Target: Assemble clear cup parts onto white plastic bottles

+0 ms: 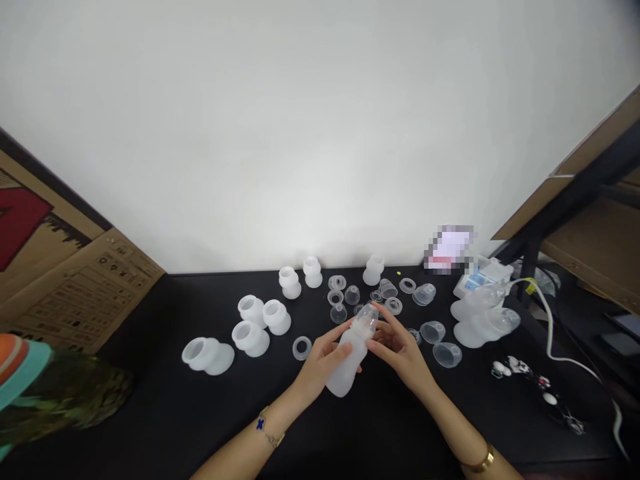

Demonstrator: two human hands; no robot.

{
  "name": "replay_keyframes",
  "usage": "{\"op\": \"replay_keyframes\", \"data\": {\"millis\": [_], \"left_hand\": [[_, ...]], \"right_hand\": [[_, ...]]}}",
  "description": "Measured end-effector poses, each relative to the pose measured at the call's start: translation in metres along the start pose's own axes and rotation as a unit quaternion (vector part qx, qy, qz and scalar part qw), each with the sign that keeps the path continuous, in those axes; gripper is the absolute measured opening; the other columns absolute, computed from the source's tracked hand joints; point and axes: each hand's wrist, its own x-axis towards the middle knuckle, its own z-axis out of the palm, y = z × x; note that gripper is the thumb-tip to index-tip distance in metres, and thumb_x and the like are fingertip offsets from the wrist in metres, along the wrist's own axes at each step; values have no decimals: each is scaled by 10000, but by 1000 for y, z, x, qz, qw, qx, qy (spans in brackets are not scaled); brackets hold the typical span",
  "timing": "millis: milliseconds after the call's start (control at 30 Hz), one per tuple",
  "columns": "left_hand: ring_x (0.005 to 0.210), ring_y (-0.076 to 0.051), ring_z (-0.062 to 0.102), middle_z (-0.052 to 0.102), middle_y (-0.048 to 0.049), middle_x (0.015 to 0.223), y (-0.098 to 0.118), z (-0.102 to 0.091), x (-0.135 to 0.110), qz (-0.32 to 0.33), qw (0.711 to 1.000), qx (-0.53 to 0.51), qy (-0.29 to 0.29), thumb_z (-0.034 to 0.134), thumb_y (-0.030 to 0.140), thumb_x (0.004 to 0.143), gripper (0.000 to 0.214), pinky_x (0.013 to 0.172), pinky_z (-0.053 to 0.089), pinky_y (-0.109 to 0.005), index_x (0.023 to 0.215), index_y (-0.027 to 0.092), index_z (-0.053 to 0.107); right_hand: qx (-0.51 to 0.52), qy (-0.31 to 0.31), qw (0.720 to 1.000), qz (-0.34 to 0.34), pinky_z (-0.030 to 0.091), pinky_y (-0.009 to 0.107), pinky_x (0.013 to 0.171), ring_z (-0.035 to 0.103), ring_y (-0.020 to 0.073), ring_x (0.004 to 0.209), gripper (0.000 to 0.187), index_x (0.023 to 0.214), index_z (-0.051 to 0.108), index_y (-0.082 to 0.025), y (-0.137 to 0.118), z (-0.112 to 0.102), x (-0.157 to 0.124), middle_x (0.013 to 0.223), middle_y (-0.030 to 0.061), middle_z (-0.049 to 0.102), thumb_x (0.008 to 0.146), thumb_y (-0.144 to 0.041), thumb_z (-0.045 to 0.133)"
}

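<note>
A frosted white baby bottle point(345, 365) with a clear cap on its top is tilted between my two hands, above the black table point(210, 420). My left hand point(325, 363) is wrapped round the bottle's body, thumb on the near side. On the other side, the fingers of my right hand point(397, 343) close on the bottle's neck and cap. Just behind lie clear caps point(353, 295) and collar rings point(393, 306). Another ring point(302, 348) lies left of my left hand. To the right of my right hand lie more clear caps point(447, 355).
Several open white bottles point(253, 339) stand at the left and back. Capped bottles point(483, 328) lie at right beside a white box point(487, 273), a phone point(449, 248), a white cable point(550, 327) and trinkets point(540, 383). A large drink bottle point(70, 393) and cardboard point(125, 280) border the left.
</note>
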Motion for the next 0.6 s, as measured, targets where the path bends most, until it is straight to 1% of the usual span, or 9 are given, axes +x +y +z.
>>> {"op": "replay_keyframes", "data": {"millis": [167, 300, 500, 600], "left_hand": [[652, -217, 700, 740, -89, 774, 2, 1, 0, 6, 1000, 8, -5, 705, 520, 837, 790, 540, 517, -254, 1478, 144, 438], [677, -215, 698, 741, -90, 813, 3, 2, 1, 6, 1000, 1, -10, 707, 521, 834, 809, 559, 518, -256, 1490, 149, 417], [694, -206, 688, 731, -90, 858, 1, 1, 1, 13, 1000, -5, -19, 687, 517, 853, 793, 558, 502, -251, 1504, 169, 399], [697, -206, 686, 730, -93, 870, 3, 3, 0, 10, 1000, -6, -14, 690, 523, 849, 795, 573, 509, -261, 1502, 172, 404]], "right_hand": [[16, -9, 1000, 7, 523, 344, 796, 659, 196, 883, 710, 1455, 423, -352, 2, 0, 1, 1157, 46, 698, 830, -328, 759], [25, -19, 1000, 4, 530, 330, 758, 661, 193, 857, 707, 1462, 410, -348, 3, 0, 2, 1123, 45, 705, 840, -344, 746], [24, -18, 1000, 2, 544, 345, 741, 669, 201, 852, 698, 1458, 416, -344, 7, 0, 1, 1171, 60, 691, 841, -355, 741], [22, -16, 1000, 2, 540, 344, 720, 663, 205, 843, 692, 1454, 422, -347, 7, 1, 1, 1160, 54, 690, 840, -357, 741]]}}
